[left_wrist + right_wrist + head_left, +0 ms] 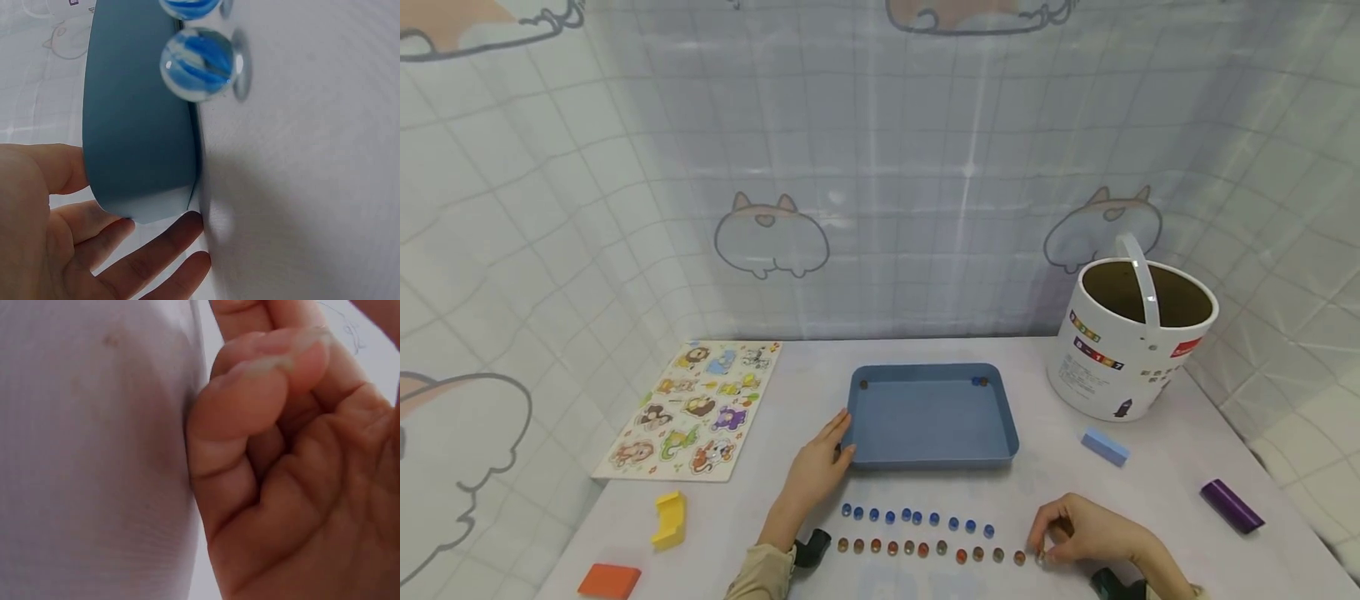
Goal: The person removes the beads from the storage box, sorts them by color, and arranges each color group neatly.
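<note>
My left hand (817, 468) rests along the left side of the shallow blue tray (932, 463), fingers extended and thumb near its front corner. Up close in the left wrist view, the thumb and fingers lie against the end of the tray, beside a blue-swirled glass marble (199, 65). At the right end of the front row, my right hand (1086, 529) pinches a clear marble (1041, 559) between thumb and finger, low over the table. Its other fingers are curled in the right wrist view, where the marble is hidden. The front row holds brown and red marbles (922, 550).
Behind that row runs a row of blue marbles (917, 517). Three marbles sit inside the tray. An animal puzzle board (700, 408), a yellow block (670, 521) and a red block (609, 581) lie left; a white bucket (1086, 379), blue block (1105, 447) and purple block (1232, 507) right.
</note>
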A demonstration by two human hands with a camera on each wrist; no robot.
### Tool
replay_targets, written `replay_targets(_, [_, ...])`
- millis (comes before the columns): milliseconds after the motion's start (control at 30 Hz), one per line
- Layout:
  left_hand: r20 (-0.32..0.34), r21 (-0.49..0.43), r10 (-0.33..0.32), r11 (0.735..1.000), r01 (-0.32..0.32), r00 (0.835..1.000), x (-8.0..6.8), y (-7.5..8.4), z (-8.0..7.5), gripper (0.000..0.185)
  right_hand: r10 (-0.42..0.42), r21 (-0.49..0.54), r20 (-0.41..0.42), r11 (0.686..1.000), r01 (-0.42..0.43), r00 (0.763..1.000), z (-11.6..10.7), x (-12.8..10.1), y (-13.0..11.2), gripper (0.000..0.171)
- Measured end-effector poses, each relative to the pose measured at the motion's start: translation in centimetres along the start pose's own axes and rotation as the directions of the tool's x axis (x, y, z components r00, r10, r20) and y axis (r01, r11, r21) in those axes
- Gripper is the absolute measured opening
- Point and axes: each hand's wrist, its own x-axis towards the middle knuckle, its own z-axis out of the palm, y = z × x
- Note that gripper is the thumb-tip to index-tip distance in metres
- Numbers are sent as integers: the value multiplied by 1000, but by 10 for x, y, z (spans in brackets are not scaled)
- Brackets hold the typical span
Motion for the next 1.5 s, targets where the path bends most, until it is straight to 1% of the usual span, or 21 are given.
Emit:
replay_targets(167, [-6, 8, 0, 1000, 0, 1000, 0, -2, 0, 53, -15, -50, -12, 999, 15, 1000, 1, 3, 2, 18])
replay_targets(300, [-5, 2, 2, 1000, -2, 1000, 0, -2, 1, 53, -8, -42, -7, 999, 8, 1000, -3, 2, 0, 19])
replay_targets(467, [-2, 6, 14, 1000, -14, 1000, -2, -2, 2, 53, -10, -26, -22, 1000, 9, 1000, -16, 4, -8, 20])
replay_targets(567, [-5, 23, 27, 999, -26, 1000, -3, -4, 5, 53, -46, -22, -35, 999, 45, 998, -26, 10, -18, 20])
replay_targets(667, [-18, 30, 36, 999, -36, 999, -3, -5, 7, 53, -140, -19, -34, 990, 139, 990, -40, 21, -32, 19])
replay_targets(767, [-27, 28, 39, 999, -38, 999, -2, -5, 6, 52, -236, -19, -26, 972, 236, 971, -55, 38, -47, 18])
replay_targets(867, [-28, 23, 36, 999, -36, 999, -2, -5, 6, 53, -260, -44, -40, 965, 258, 965, -68, 59, -61, 19])
replay_targets(933, [-27, 24, 36, 999, -35, 999, -1, -4, 5, 53, -245, -77, -68, 968, 240, 967, -76, 75, -71, 24])
replay_targets(1033, [-25, 22, 34, 999, -33, 999, 0, -4, 5, 53, -195, -132, -127, 975, 179, 972, -86, 100, -83, 29])
replay_targets(1133, [-21, 22, 34, 999, -34, 999, 0, -3, 5, 53, -128, -184, -194, 979, 92, 973, -92, 126, -93, 31])
replay_targets(1200, [-21, 24, 33, 999, -32, 999, 0, -3, 5, 53, -91, -203, -236, 978, 43, 967, -93, 142, -98, 32])
replay_targets(1267, [-23, 24, 35, 999, -35, 999, 0, -3, 5, 52, -65, -203, -270, 979, 9, 961, -93, 157, -99, 33])
replay_targets(1400, [-28, 19, 31, 999, -31, 999, -1, -2, 5, 52, -55, -169, -321, 986, 0, 945, -88, 190, -96, 34])
replay_targets(1500, [-34, 21, 30, 999, -29, 999, -1, -1, 4, 52, -43, -128, -351, 992, -3, 935, -83, 214, -88, 36])
